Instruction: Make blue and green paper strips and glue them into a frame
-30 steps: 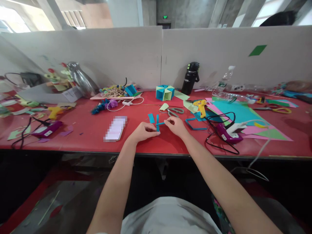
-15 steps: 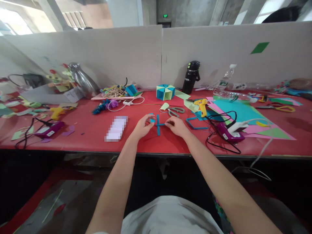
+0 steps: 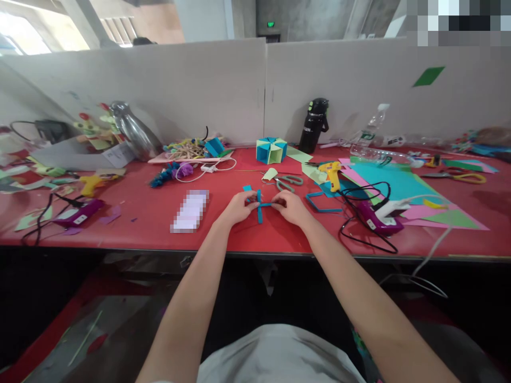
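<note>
Crossed blue paper strips [image 3: 260,215] stand out between my two hands, just over the red tabletop. My right hand [image 3: 290,206] pinches the end of the strip that runs sideways. On the other side, my left hand [image 3: 240,206] has its fingertips closed at the left part of the cross, by the upright strip. A small blue paper piece [image 3: 247,188] shows just behind the left fingers. To the right of my right hand lies a bent blue paper strip [image 3: 324,209]. Scissors with grey handles [image 3: 288,182] rest behind the hands.
A blue and green folded paper ring [image 3: 271,151] stands at the back, near a black bottle [image 3: 314,125]. On the right are a yellow glue gun [image 3: 331,175], a purple power strip [image 3: 379,219] with cables, and coloured paper sheets [image 3: 399,183]. A blurred-out phone [image 3: 190,211] lies left.
My left hand has moved right, and its fingers have closed at the paper cross. My right hand keeps its pinch on the strip's end.
</note>
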Action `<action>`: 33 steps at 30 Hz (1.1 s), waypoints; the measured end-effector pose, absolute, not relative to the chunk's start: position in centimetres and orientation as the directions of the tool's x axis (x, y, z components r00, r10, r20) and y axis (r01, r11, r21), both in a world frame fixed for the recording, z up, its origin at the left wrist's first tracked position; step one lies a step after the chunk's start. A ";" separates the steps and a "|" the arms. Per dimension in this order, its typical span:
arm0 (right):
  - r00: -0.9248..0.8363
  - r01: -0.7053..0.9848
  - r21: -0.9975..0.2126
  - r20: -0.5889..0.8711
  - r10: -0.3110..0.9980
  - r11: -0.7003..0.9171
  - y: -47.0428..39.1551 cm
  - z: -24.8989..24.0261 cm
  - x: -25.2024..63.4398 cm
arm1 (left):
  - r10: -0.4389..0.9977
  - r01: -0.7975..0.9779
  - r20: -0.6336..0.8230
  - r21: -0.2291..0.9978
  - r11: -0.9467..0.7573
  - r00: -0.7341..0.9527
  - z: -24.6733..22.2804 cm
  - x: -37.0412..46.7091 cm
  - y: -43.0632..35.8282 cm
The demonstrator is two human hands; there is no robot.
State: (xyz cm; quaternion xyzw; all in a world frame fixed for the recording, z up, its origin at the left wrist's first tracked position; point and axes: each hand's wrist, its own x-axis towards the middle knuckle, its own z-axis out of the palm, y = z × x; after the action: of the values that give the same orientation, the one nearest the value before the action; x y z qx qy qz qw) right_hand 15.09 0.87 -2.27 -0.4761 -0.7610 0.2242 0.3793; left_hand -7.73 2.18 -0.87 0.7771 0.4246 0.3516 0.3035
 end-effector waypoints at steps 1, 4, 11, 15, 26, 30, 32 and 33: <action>-0.250 0.557 -0.705 0.362 0.898 0.440 0.8 -2.3 15.1 | 0.874 0.454 0.284 0.767 -0.454 0.394 -0.8 -7.7 2.1; -0.224 0.565 -0.712 0.354 0.908 0.417 0.8 -2.4 15.3 | 0.876 0.468 0.275 0.760 -0.451 0.397 -0.9 -7.7 2.1; -0.212 0.570 -0.713 0.352 0.912 0.408 0.8 -2.6 15.6 | 0.877 0.474 0.282 0.754 -0.454 0.390 -1.4 -7.8 2.4; -0.211 0.572 -0.706 0.365 0.907 0.417 0.7 -2.5 15.5 | 0.888 0.489 0.280 0.754 -0.438 0.365 -1.4 -7.6 2.4; -0.002 0.721 -0.625 0.429 0.903 0.298 -0.3 0.3 18.3 | 0.908 0.511 0.274 0.758 -0.406 0.316 -1.0 -7.3 1.9; 0.087 0.935 -0.355 0.239 0.967 0.003 -1.6 2.0 22.4 | 0.915 0.485 0.271 0.783 -0.390 0.299 -1.2 -7.3 2.1; 0.027 0.967 -0.256 0.115 0.993 0.004 -2.3 2.5 23.5 | 0.919 0.467 0.276 0.798 -0.382 0.281 -1.3 -7.3 2.2; -0.016 0.978 -0.208 0.086 0.996 0.034 -2.6 2.6 23.6 | 0.921 0.455 0.280 0.806 -0.379 0.271 -1.3 -7.3 2.2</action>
State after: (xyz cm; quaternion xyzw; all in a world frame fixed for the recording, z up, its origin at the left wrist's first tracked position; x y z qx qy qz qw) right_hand 23.58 -2.59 2.64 -0.6937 -0.7113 0.0447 0.1037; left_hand -7.32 2.21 -1.31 0.7368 0.4671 0.3829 0.3040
